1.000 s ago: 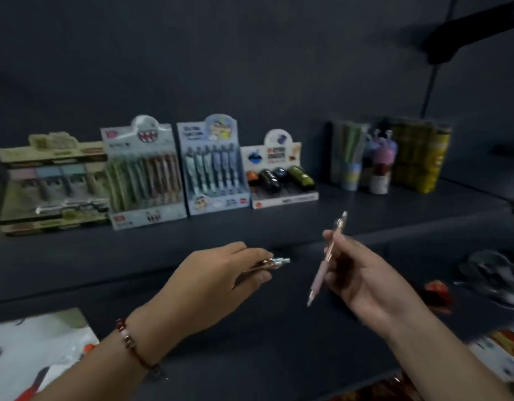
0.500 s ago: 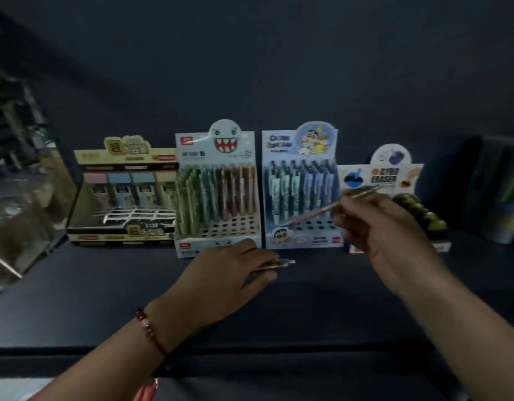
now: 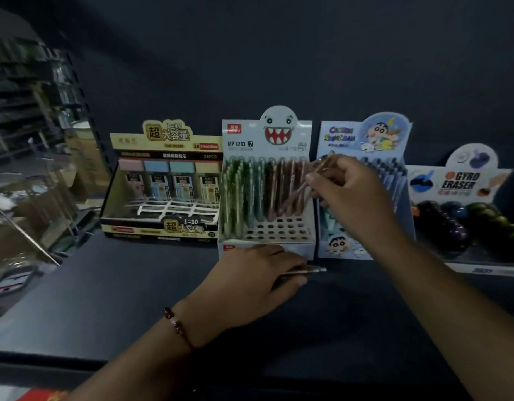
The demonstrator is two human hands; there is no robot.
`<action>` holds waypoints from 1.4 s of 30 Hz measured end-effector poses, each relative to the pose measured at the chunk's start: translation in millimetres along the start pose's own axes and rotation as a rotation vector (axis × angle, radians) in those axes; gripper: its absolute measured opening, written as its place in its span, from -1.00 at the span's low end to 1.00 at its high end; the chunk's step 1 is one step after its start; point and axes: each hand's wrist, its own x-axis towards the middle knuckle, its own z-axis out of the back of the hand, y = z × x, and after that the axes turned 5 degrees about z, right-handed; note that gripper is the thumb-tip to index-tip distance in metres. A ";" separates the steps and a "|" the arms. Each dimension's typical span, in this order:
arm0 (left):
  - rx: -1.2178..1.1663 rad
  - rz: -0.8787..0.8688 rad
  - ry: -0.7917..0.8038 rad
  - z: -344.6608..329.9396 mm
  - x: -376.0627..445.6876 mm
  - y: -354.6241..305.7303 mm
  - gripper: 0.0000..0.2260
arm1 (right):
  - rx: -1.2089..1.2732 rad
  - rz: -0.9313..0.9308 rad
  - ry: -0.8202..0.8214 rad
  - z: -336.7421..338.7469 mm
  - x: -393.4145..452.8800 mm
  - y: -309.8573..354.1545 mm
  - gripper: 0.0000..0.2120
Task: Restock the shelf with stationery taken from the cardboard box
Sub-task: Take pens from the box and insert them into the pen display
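On the dark shelf [image 3: 134,287] stands a white pencil display box [image 3: 266,180] with a toothy monster face, rows of green and pink mechanical pencils and several bare holes in front. My right hand [image 3: 345,198] pinches a pink mechanical pencil [image 3: 297,195], slanted with its tip down among the pink row at the box's right side. My left hand [image 3: 255,282] hovers low in front of the box and grips a bundle of pencils [image 3: 306,271], whose metal tips poke out to the right. The cardboard box is out of view.
Left of the pencil box sits a yellow lead-refill display [image 3: 163,183]. To its right stand a blue cartoon pen display [image 3: 363,146] and a gyro eraser display [image 3: 467,204]. Clear acrylic holders [image 3: 27,204] stand at the far left. The shelf's front edge [image 3: 76,360] runs below my wrists.
My right hand has carried the pink pencil left from the blue display to the monster box and lowered its tip into the pink row. The view moved closer; my left hand keeps its bundle.
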 end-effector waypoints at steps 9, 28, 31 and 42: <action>-0.151 0.037 -0.015 -3.1 0.8 12.6 -0.76 | -0.294 0.113 0.114 -37.7 11.9 -14.4 -0.79; -0.602 0.053 -0.167 6.9 -3.3 3.9 -0.84 | 0.129 -0.245 0.280 7.7 -47.7 24.7 -0.71; -0.742 0.071 -0.135 7.5 -4.2 -3.2 -0.86 | 0.491 -0.418 0.275 15.6 -89.9 17.5 -0.76; -0.837 0.133 -0.082 7.2 -7.9 -12.9 -0.80 | 0.903 -0.499 -0.078 20.0 -102.4 0.3 -0.89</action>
